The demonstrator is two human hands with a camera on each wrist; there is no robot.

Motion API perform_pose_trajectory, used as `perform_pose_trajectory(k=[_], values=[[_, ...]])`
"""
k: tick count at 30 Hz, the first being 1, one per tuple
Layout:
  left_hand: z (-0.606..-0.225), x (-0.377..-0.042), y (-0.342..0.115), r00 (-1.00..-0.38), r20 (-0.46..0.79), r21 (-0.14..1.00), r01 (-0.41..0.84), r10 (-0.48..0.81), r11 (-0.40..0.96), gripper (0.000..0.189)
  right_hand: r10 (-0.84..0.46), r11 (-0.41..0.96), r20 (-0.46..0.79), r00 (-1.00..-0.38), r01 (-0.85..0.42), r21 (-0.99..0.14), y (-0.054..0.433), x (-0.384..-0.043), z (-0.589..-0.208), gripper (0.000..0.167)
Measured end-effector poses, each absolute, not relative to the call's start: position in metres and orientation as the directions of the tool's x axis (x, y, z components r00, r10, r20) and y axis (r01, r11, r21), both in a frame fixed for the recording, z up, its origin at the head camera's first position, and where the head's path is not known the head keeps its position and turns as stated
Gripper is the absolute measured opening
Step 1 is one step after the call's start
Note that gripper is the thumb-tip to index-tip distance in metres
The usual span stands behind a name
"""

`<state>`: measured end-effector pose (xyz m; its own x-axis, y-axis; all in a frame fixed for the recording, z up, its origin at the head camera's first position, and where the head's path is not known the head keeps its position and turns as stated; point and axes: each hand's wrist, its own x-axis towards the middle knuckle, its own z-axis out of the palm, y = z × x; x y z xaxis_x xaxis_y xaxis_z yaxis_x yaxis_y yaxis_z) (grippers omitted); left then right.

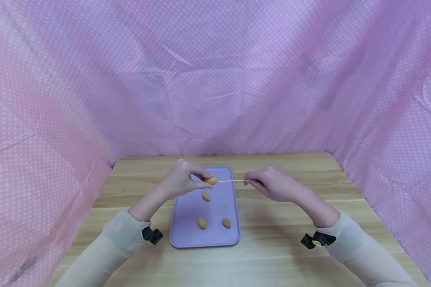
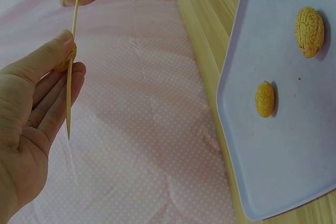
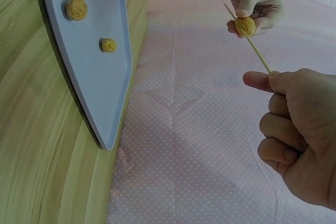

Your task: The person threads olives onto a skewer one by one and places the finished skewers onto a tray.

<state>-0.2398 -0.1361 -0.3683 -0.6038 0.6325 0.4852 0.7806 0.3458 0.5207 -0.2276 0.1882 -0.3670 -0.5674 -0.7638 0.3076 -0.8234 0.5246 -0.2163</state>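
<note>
My left hand (image 1: 182,178) pinches a wrinkled, yellow-brown oval dried fruit (image 1: 212,181) between thumb and fingers, above the far part of a lilac tray (image 1: 215,236). A thin bamboo skewer (image 1: 232,181) runs sideways from that fruit to my right hand (image 1: 273,185), whose thumb and index finger grip its end, the other fingers curled. In the left wrist view, the pointed part of the skewer (image 2: 69,103) extends past the fruit (image 2: 62,65); I cannot tell whether it pierces the fruit or lies alongside.
Three more dried fruits lie on the tray: one (image 1: 206,196) below my left hand, one (image 1: 202,223) nearer, and one (image 1: 226,222) at near right. The tray sits on a wooden table (image 1: 273,255). Pink dotted cloth (image 1: 215,99) hangs around the back and sides.
</note>
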Motion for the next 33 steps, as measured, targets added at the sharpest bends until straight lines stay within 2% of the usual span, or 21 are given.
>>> perform_pose_trajectory(k=[19,33], values=[[-0.36,-0.244,-0.131,-0.608,0.455,0.522,0.774,0.651,0.358,0.017,-0.762,0.513,0.338,-0.552,-0.834,-0.204,0.179,-0.232,-0.364,0.015],[-0.357,-0.24,-0.13,-0.604,0.47,0.55,0.771,0.643,0.321,0.017,-0.751,0.521,0.32,-0.577,-0.816,-0.249,0.169,-0.23,-0.363,0.013]])
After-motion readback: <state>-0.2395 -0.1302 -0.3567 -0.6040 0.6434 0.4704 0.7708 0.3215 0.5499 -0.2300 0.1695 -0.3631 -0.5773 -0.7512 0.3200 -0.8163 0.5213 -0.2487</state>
